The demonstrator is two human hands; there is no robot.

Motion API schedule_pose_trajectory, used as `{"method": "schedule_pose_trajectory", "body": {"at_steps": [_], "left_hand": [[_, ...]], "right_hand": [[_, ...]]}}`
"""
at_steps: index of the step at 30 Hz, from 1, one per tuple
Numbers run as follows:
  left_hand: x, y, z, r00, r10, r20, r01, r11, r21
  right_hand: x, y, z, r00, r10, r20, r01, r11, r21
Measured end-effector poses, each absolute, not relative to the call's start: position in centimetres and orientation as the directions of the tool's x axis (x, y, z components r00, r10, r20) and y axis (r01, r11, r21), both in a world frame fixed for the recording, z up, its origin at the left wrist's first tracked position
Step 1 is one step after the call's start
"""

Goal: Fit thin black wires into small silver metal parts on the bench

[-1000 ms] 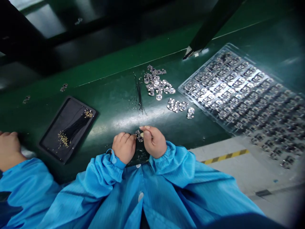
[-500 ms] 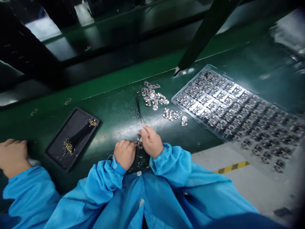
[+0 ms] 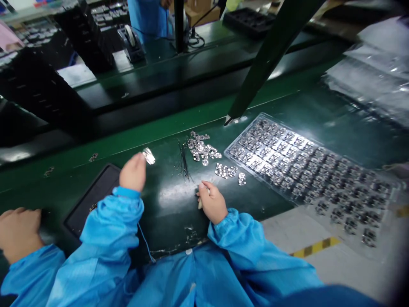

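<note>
My left hand (image 3: 133, 171) is raised over the bench near the dark tray, its fingers pinching a small shiny circuit board (image 3: 148, 156) by one end. The board is smeared by motion. My right hand (image 3: 213, 204) is closed over the bench in front of me, around a small pale thing (image 3: 200, 204), mostly hidden by the fingers. Beyond that hand lies a bundle of thin black wires (image 3: 184, 164). Beside the wires sits a loose pile of small circuit boards (image 3: 200, 147), with a smaller group (image 3: 226, 170) and a single board (image 3: 242, 178) nearer.
A clear plastic tray (image 3: 260, 175) full of boards reaches past the bench edge at right. The black tray (image 3: 87, 200) is partly covered by my left arm. A co-worker's hand (image 3: 21, 232) rests at far left. A slanted green post (image 3: 255, 72) rises from the bench.
My left hand has left my right hand and moved left and away from me with the board. My right hand stays closed, slightly farther right. The view has tipped up.
</note>
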State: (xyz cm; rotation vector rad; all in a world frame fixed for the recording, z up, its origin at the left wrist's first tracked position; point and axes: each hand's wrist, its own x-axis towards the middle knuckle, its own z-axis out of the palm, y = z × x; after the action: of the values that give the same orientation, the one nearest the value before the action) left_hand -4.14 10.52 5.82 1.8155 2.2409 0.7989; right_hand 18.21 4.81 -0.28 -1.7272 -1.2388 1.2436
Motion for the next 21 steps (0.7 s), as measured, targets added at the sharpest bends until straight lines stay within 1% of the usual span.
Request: {"method": "schedule_pose_trajectory", "body": {"at_steps": [2,3,4,7,9,12,15,17,19,21], "left_hand": [[-5.8,12.8,6.5,-0.464,0.840,0.283,0.805,0.266,0.530],[-6.5,13.4,6.4,-0.520,0.803,0.291,0.780,0.308,0.544],[-6.9,13.6,6.1,-0.537,0.790,0.297,0.771,0.316,0.552],[-7.4,12.7,4.6,-0.453,0.845,0.284,0.802,0.247,0.544],[-7.3,11.7,4.1,-0.401,0.870,0.287,0.828,0.210,0.520],[-7.1,10.6,4.9,-0.372,0.871,0.320,0.844,0.174,0.507],[-7.2,9.9,6.4,-0.376,0.852,0.363,0.833,0.138,0.536],[-7.5,9.5,7.3,-0.398,0.846,0.356,0.819,0.152,0.554],[-8.3,9.2,7.8,-0.404,0.858,0.317,0.816,0.181,0.549],[-9.4,9.0,7.9,-0.417,0.871,0.261,0.822,0.239,0.517]], "right_hand": [[18.2,5.0,-0.1,0.103,0.934,-0.343,0.298,-0.358,-0.885],[18.3,5.0,0.0,0.105,0.928,-0.357,0.288,-0.372,-0.882],[18.3,5.1,0.1,0.099,0.925,-0.367,0.278,-0.380,-0.882],[18.3,5.3,-0.1,0.048,0.936,-0.349,0.275,-0.349,-0.896],[18.1,5.6,-0.7,0.056,0.948,-0.313,0.319,-0.314,-0.894],[17.6,6.3,-2.3,0.069,0.949,-0.309,0.409,-0.309,-0.858],[17.4,7.0,-3.6,0.080,0.953,-0.291,0.461,-0.294,-0.837],[17.4,7.2,-3.9,0.098,0.965,-0.243,0.468,-0.260,-0.845],[17.6,7.2,-3.8,0.087,0.973,-0.214,0.448,-0.231,-0.864],[17.7,7.0,-3.6,-0.049,0.979,-0.199,0.443,-0.158,-0.883]]}}
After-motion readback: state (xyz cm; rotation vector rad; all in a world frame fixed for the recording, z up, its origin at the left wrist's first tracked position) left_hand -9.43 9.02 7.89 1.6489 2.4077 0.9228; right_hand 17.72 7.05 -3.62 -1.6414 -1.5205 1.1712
